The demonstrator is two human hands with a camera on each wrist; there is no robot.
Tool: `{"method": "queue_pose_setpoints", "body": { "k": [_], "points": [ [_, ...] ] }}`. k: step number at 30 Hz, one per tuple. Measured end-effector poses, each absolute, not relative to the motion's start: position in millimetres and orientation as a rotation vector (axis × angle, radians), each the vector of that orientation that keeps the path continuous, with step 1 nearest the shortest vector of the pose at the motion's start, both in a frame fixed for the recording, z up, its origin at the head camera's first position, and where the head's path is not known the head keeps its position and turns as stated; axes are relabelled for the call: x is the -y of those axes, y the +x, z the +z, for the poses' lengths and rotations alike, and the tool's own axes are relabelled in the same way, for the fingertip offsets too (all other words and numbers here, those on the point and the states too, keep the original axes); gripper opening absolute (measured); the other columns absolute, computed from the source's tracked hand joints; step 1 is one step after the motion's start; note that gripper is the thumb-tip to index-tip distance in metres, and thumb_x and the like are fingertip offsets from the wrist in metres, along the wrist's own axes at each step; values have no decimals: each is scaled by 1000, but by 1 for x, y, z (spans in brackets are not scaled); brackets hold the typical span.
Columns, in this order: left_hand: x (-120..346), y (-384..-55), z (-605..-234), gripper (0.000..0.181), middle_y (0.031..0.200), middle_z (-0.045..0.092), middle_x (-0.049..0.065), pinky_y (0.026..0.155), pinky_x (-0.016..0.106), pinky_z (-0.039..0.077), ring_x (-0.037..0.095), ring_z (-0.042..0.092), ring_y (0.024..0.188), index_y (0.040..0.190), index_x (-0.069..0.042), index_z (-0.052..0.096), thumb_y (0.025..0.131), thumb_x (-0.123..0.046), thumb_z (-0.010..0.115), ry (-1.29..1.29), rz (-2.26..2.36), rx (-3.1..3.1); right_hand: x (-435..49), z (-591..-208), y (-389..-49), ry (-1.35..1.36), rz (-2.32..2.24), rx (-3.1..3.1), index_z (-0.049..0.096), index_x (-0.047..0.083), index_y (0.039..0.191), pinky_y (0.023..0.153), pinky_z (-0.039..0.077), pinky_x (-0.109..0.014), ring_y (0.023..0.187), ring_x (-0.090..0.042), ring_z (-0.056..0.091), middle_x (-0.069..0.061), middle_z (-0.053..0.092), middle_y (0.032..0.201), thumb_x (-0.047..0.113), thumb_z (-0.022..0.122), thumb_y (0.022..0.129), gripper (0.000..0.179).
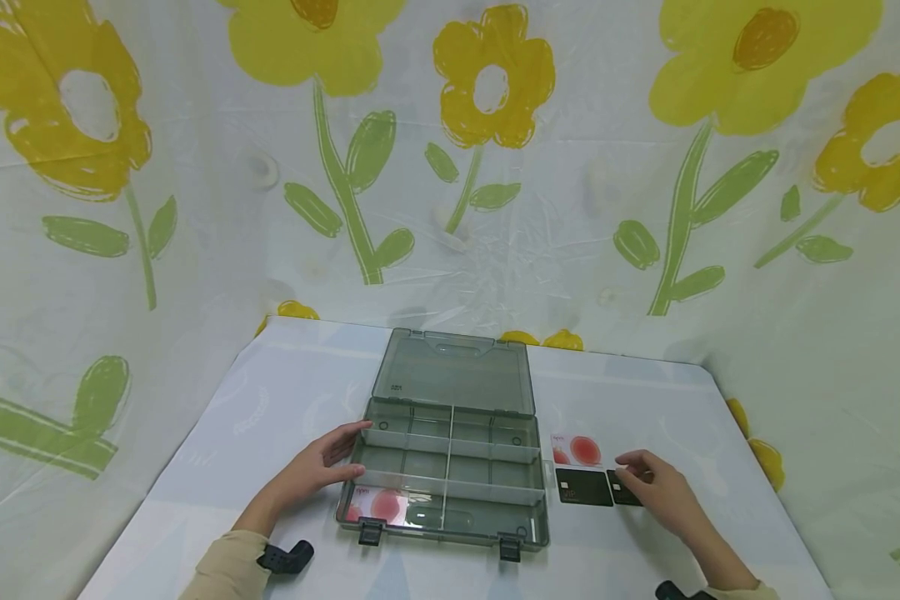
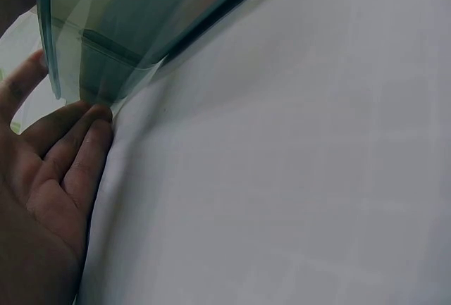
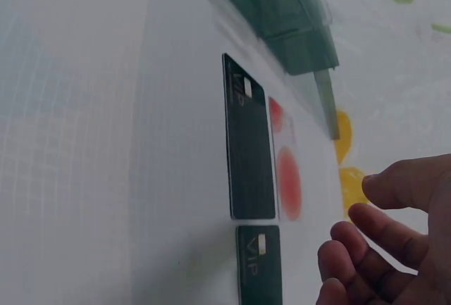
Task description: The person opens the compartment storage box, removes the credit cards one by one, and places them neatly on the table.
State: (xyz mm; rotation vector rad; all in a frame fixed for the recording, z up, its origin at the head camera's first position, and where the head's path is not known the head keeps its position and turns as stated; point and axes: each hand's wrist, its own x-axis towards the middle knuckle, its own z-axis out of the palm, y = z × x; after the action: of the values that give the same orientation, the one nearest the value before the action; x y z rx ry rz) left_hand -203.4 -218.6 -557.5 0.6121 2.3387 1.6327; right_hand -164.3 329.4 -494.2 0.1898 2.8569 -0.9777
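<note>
A grey translucent organizer box (image 1: pixel 450 492) lies with its lid (image 1: pixel 457 371) tipped back. My left hand (image 1: pixel 315 462) rests against its left wall, thumb and fingers extended; in the left wrist view the fingertips of that hand (image 2: pixel 63 164) are at the box's side (image 2: pixel 106 51). A white card with red circles (image 1: pixel 378 506) lies in the front-left compartment. My right hand (image 1: pixel 660 492) is over the right-hand black VIP card (image 1: pixel 621 490), fingers loosely bent and holding nothing. Beside it lies another black VIP card (image 3: pixel 250 157), with a red-and-white card (image 1: pixel 577 450) behind.
The white table (image 1: pixel 285 392) extends around the box, and its rounded far right corner (image 1: pixel 701 371) shows. A flower-printed curtain (image 1: pixel 555 233) hangs behind and along both sides. Two latches, one of them the left latch (image 1: pixel 371 532), stick out from the box's front edge.
</note>
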Motion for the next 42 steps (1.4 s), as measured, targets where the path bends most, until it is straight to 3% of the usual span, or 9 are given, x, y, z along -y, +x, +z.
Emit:
{"method": "queue_pose_setpoints", "body": {
  "k": [42],
  "points": [
    [219,-203,-558,69,160,36,18,120,48,26,43,27,149,156,-12,39,96,-16,72,635,1637,-2336,-251,-475,-150,-44,-1148,-2795,70,7,111,62,52,-22,79,-14,56,2,63,89,18,73,95,20]
  ]
}}
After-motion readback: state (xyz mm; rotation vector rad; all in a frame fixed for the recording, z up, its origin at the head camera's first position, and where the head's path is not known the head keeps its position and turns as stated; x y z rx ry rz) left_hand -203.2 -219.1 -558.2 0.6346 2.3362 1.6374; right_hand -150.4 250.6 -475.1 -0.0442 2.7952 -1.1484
